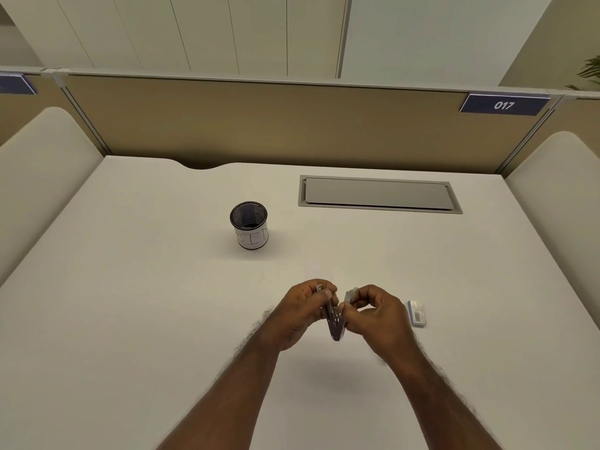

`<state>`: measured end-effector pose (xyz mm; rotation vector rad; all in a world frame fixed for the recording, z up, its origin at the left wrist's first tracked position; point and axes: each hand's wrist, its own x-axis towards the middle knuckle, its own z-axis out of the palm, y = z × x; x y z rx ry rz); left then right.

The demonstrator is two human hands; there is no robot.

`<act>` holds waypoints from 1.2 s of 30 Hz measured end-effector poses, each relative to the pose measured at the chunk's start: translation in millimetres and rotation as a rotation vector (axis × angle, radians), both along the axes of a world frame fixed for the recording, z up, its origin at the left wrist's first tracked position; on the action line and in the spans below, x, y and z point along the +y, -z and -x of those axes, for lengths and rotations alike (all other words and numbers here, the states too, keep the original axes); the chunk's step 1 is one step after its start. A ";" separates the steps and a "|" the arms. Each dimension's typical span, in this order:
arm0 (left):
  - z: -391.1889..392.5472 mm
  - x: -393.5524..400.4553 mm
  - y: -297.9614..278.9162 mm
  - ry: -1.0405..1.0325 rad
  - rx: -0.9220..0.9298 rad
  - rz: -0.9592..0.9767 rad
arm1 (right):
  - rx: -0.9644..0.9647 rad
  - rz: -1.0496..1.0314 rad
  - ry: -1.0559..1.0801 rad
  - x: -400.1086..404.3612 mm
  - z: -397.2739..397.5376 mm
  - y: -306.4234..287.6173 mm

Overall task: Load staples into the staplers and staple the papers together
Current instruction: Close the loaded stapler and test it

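Holding stapler (334,321) (hinged open) | left hand (300,315) | right hand (378,318)

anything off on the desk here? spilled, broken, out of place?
Nothing spilled or broken. The stapler is hinged open in a V between the left hand and right hand, as loading requires. The staple box lies flat nearby and the pen cup stands upright. No papers are in view.

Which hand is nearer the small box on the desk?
The right hand: the box lies just beyond it on the desk, apart from it. The left hand is across the stapler both hold.
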<state>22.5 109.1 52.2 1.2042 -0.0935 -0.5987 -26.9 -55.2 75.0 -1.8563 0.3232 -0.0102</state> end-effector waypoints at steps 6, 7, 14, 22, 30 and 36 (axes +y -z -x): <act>-6.0 2.0 -1.9 -0.134 0.199 0.222 | -0.204 0.033 0.087 5.4 1.9 -12.7; -6.5 2.3 -1.5 -0.120 0.218 0.238 | -0.249 0.038 0.111 8.3 4.5 -12.4; -6.6 2.8 8.7 -0.129 0.317 0.294 | -0.370 0.031 0.104 24.4 38.1 10.6; -1.3 8.0 14.0 -0.022 0.394 0.336 | -0.472 0.222 -0.090 16.4 64.1 20.7; -0.7 12.2 15.4 -0.042 0.392 0.328 | -0.419 0.475 -0.341 -2.8 65.4 2.2; 4.8 8.6 12.0 0.039 0.390 0.329 | -0.253 0.604 -0.247 5.4 17.8 -14.0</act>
